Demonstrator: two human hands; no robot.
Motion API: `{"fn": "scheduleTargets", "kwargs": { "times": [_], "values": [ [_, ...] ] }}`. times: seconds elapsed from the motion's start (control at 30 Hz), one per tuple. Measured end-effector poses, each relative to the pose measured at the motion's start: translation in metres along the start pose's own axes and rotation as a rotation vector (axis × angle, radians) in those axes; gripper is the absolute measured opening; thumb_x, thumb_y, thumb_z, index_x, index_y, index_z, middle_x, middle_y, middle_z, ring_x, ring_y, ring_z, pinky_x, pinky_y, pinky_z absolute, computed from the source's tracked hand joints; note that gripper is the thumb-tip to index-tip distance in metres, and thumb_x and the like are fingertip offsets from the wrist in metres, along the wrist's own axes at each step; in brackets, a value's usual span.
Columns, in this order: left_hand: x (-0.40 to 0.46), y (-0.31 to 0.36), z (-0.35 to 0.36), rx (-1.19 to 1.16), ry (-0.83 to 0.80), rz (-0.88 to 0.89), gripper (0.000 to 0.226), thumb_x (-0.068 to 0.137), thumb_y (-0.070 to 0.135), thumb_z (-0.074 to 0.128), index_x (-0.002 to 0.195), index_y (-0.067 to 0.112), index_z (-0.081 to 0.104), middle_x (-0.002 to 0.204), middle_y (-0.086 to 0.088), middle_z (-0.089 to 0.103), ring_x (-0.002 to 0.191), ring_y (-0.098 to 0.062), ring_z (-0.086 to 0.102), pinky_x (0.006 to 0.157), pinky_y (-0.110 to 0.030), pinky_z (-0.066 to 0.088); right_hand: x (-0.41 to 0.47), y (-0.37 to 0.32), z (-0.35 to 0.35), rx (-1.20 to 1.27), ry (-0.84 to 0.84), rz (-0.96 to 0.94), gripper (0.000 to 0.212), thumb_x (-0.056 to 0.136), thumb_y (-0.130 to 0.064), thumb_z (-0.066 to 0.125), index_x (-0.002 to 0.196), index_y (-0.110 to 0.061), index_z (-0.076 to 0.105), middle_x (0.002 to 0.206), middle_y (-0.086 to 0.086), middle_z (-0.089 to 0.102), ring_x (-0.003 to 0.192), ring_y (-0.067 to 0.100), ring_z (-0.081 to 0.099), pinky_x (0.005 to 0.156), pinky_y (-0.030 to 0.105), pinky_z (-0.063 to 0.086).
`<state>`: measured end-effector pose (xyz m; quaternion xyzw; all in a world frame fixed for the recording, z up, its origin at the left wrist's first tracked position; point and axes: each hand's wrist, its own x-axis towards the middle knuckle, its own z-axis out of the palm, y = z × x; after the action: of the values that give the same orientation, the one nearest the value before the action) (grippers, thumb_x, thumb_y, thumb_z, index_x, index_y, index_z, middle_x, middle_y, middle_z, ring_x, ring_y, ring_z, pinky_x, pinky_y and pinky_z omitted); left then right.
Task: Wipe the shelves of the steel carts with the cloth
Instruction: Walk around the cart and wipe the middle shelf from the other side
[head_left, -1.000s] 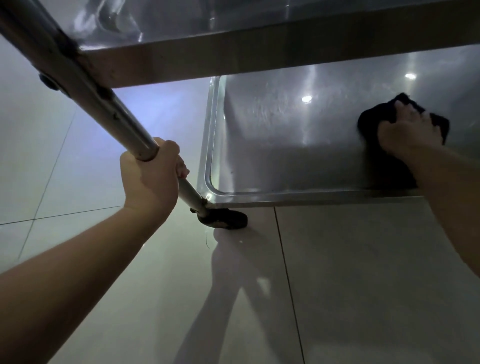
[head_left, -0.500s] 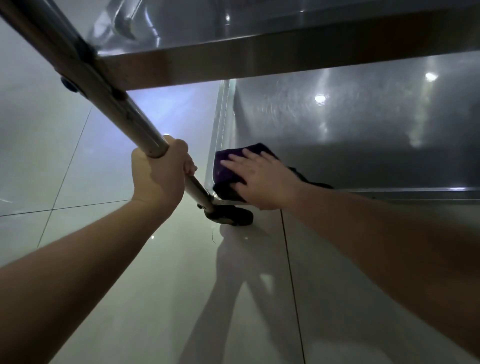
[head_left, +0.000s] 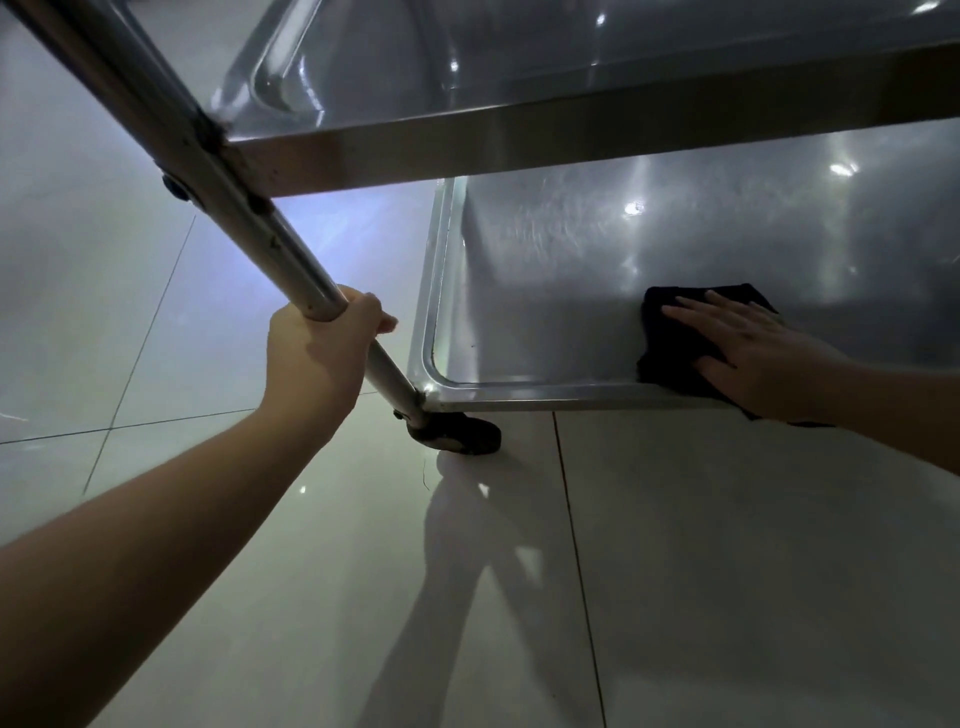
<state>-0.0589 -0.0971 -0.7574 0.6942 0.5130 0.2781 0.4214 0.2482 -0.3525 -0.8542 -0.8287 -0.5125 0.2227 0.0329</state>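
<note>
Two hands: left (head_left: 322, 358) clasps post (head_left: 249, 228), right (head_left: 748, 353) flattens cloth (head_left: 670, 343) on shelf (head_left: 545, 312).

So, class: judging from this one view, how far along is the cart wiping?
Done: cannot tell; no shelf shows clear wipe marks. In hand: right hand presses the dark cloth flat on the bottom shelf, left hand holding the cart leg. Left: the shelf's left part.
</note>
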Motion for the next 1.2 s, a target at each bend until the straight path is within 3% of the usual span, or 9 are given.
{"fn": "scheduleTargets", "kwargs": {
  "times": [0.1,0.17,0.27,0.33,0.43,0.6,0.83,1.03,1.2],
  "values": [
    [-0.005,-0.005,-0.012,0.182,-0.109,0.045,0.012,0.094,0.03,0.069,0.089,0.019,0.071,0.065,0.005,0.06,0.056,-0.008,0.053,0.057,-0.028,0.041,0.0,0.0,0.002,-0.015,0.04,0.017,0.061,0.103,-0.05,0.023,0.16,-0.047,0.002,0.166,-0.024,-0.002,0.146,-0.007,-0.011,0.126,0.033,-0.004],
    [-0.012,-0.013,-0.017,0.371,-0.219,0.01,0.013,0.095,0.033,0.071,0.103,0.023,0.066,0.084,0.012,0.063,0.07,-0.009,0.056,0.057,-0.029,0.041,-0.001,0.0,0.003,-0.018,0.04,0.02,0.062,0.103,-0.049,0.025,0.161,-0.045,0.003,0.167,-0.023,-0.001,0.149,-0.004,-0.01,0.126,0.033,-0.004],
    [-0.016,-0.031,-0.017,0.713,-0.465,-0.194,0.046,0.09,0.045,0.075,0.125,0.017,0.062,0.111,-0.004,0.071,0.097,-0.022,0.067,0.078,-0.037,0.055,0.0,0.0,0.004,-0.016,0.054,0.02,0.062,0.103,-0.051,0.024,0.161,-0.043,0.004,0.169,-0.021,0.0,0.155,0.004,-0.007,0.127,0.035,-0.002],
    [-0.022,-0.033,-0.013,0.883,-0.663,-0.297,0.051,0.089,0.049,0.072,0.119,0.008,0.069,0.112,-0.019,0.073,0.1,-0.034,0.071,0.088,-0.043,0.058,-0.001,0.0,0.003,-0.011,0.055,0.017,0.062,0.106,-0.047,0.029,0.162,-0.042,0.004,0.169,-0.019,0.001,0.156,0.006,-0.006,0.128,0.036,-0.002],
    [-0.035,-0.026,0.007,0.788,-0.802,-0.234,0.024,0.088,0.044,0.07,0.098,0.023,0.076,0.104,-0.007,0.075,0.092,-0.022,0.072,0.081,-0.035,0.058,-0.001,-0.001,0.003,-0.002,0.058,0.009,0.062,0.107,-0.045,0.032,0.162,-0.042,0.004,0.17,-0.018,0.001,0.157,0.008,-0.005,0.128,0.037,-0.002],
    [-0.059,0.006,0.071,0.88,-0.734,0.148,0.015,0.098,0.044,0.058,0.106,0.033,0.065,0.103,0.011,0.068,0.09,-0.01,0.065,0.079,-0.03,0.053,0.001,0.002,0.004,0.013,0.044,-0.001,0.062,0.107,-0.049,0.029,0.162,-0.043,0.002,0.17,-0.018,-0.001,0.157,0.008,-0.007,0.128,0.04,-0.004],
    [-0.057,0.02,0.181,0.663,-0.618,0.542,0.04,0.105,0.044,0.049,0.135,0.02,0.058,0.129,0.001,0.055,0.12,-0.019,0.053,0.103,-0.037,0.045,0.002,0.008,0.009,0.033,0.089,-0.032,0.062,0.106,-0.054,0.027,0.163,-0.041,0.003,0.171,-0.017,0.002,0.157,0.01,-0.005,0.128,0.041,-0.003],
    [-0.056,0.007,0.238,0.608,-0.404,0.575,0.044,0.101,0.042,0.036,0.125,0.014,0.06,0.125,-0.003,0.056,0.113,-0.021,0.053,0.099,-0.036,0.044,0.0,0.01,0.011,0.057,0.13,-0.062,0.061,0.106,-0.053,0.026,0.163,-0.038,0.008,0.171,-0.013,0.006,0.158,0.012,-0.002,0.128,0.042,-0.001],
    [-0.051,-0.007,0.249,0.666,-0.367,0.539,0.048,0.11,0.039,0.03,0.147,0.016,0.049,0.156,-0.007,0.045,0.144,-0.027,0.042,0.119,-0.045,0.034,-0.014,0.046,0.005,0.09,0.157,0.009,0.062,0.106,-0.054,0.027,0.163,-0.039,0.008,0.171,-0.015,0.005,0.157,0.011,-0.003,0.128,0.042,-0.002]
  ]
}}
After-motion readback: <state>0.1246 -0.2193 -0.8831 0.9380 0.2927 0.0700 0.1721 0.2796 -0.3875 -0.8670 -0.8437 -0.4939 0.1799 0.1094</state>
